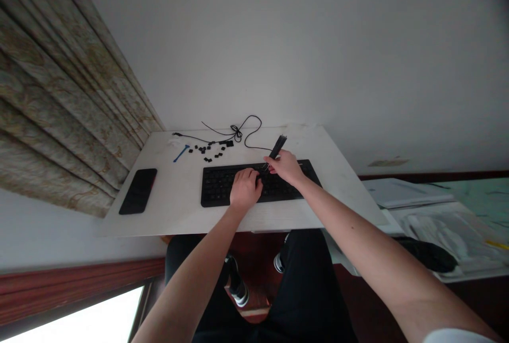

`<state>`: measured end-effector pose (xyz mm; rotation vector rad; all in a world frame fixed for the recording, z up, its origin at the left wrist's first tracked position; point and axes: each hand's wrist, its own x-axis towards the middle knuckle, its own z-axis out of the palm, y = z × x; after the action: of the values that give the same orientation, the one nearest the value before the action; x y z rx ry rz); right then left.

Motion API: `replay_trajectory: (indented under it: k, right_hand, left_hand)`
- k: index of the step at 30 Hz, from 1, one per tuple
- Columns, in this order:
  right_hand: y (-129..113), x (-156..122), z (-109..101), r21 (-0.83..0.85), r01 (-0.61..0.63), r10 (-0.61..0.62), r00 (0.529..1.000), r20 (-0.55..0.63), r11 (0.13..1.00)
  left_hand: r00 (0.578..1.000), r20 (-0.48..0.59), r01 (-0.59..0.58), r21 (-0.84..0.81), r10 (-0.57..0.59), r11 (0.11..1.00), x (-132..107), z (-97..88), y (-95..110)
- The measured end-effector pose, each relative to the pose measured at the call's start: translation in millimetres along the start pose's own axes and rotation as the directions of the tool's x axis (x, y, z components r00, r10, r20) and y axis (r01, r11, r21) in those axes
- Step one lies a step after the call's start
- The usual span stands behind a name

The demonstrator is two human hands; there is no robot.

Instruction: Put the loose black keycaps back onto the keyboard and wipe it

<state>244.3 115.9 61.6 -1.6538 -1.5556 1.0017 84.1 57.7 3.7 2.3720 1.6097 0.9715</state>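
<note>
Keyboard (217, 186) lies flat on the white bench (175, 189), long side along the near edge, set in a little from it. Right hand (286, 167): fingers pinched on a black tool (278, 145), tilted, thin wire end down at the keys in the upper part of the board. Left hand (244, 189) rests palm-down on the middle of the keyboard, fingers bent over the keys; can't tell if they grip anything.

Behind the board, left of the tool: loose small black pieces (202, 150), keycap-like, scattered straight on the bench top, one larger than the rest. Blue stick (181, 153) just left of them, angled. Black cable (237, 132) bundled mid-length near the wall. Dark phone (138, 191) at the left edge.

Containers: on the lower surface at right, a clear plastic bag (437, 226), crumpled; contents too blurred to read. Dark rounded item (427, 254) beside it, unidentified.
</note>
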Motion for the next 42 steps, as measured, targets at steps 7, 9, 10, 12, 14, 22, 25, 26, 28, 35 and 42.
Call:
replay_trajectory:
  k: [7,9,10,12,14,22,25,26,28,35,42]
  right_hand:
    - [-7,-1,3,-0.039,-0.01,0.01,1.0,-0.005,0.999]
    - [-8,-1,3,-0.06,-0.005,0.003,1.0,-0.024,0.998]
    - [-9,0,3,-0.067,0.0,-0.003,0.999,-0.039,0.998]
    - [-10,0,4,-0.085,0.012,-0.017,0.998,-0.057,0.996]
    - [-11,1,5,-0.124,0.025,-0.032,0.998,-0.059,0.992]
    - [-17,0,9,-0.298,0.047,-0.069,0.996,-0.065,0.953]
    - [-16,-1,12,-0.33,0.067,-0.091,0.994,-0.059,0.942]
    - [-16,-1,13,-0.335,0.073,-0.098,0.993,-0.059,0.939]
    - [-15,0,15,-0.334,0.071,-0.098,0.993,-0.064,0.94]
    - [-12,9,15,-0.123,0.01,-0.009,1.0,0.009,0.992]
    - [-2,16,8,0.028,-0.009,0.006,0.993,0.12,1.0]
  left_hand:
    - [1.0,0.018,-0.005,0.02,0.005,1.0,0,-0.9,0]
    - [1.0,0.029,0.001,0.03,-0.002,1.0,0,-1.6,0]
    - [0.999,0.034,0.003,0.036,-0.005,0.999,0,-1.9,1]
    - [0.999,0.043,0.005,0.047,-0.007,0.999,0,-2.4,1]
    - [0.999,0.047,0.004,0.057,-0.007,0.998,0,-2.8,1]
    - [0.998,0.061,0.007,0.072,-0.012,0.997,0,-3.6,1]
    - [0.998,0.07,0.0,0.079,-0.006,0.997,0,-3.9,1]
    - [0.997,0.073,-0.002,0.083,-0.004,0.997,0,-4.0,1]
    - [0.997,0.078,-0.004,0.088,-0.003,0.996,0,-4.0,1]
    - [0.996,0.093,-0.015,0.082,0.007,0.997,0,-4.4,1]
    - [0.992,0.113,-0.066,0.076,0.058,0.995,-1,-4.0,1]
